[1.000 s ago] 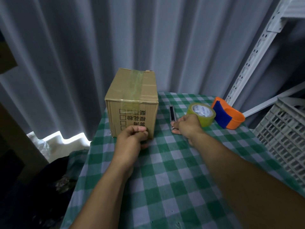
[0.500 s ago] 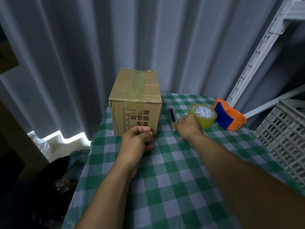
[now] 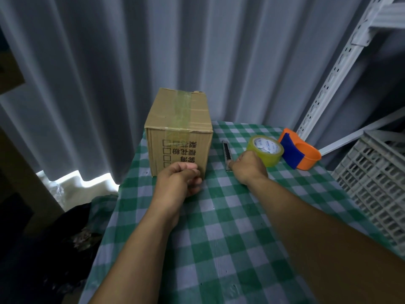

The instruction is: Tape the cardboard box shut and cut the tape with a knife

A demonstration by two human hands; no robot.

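Observation:
A brown cardboard box (image 3: 197, 119) stands at the far left of the green checked table (image 3: 241, 238). A strip of clear tape (image 3: 181, 106) runs over its closed top and down the front face. My left hand (image 3: 177, 183) is curled into a fist against the bottom of the box's front face, with nothing seen in it. A utility knife (image 3: 225, 149) lies on the cloth right of the box. My right hand (image 3: 248, 166) covers and grips its near end. A roll of yellowish clear tape (image 3: 266, 148) lies just beyond that hand.
An orange and blue tape dispenser (image 3: 304, 154) sits right of the roll. A grey plastic crate (image 3: 377, 178) stands at the table's right edge below a white slotted shelf post (image 3: 335, 69). Grey curtains (image 3: 131, 62) hang behind. The table's left edge drops to dark floor.
The view has shifted slightly. Both hands stay where they were, the left at the box's base and the right on the knife's near end.

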